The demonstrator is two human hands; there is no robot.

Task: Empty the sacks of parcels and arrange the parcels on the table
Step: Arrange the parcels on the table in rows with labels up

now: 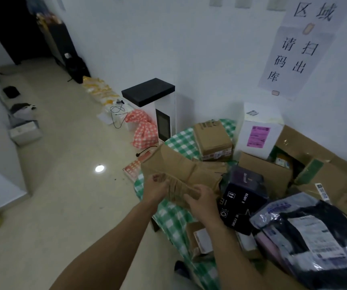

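Together, left hand [157,186] and right hand [202,203] grip one crumpled brown sack [181,168] beside one black box [242,203].

Crumpled brown sack [178,166] nr parcels [241,197] on table [168,218]

Left hand [158,186]: forearm extended, fingers curled, gripping brown crumpled sack [181,168]. Right hand [202,200]: just beside, pinching same sack's near edge.
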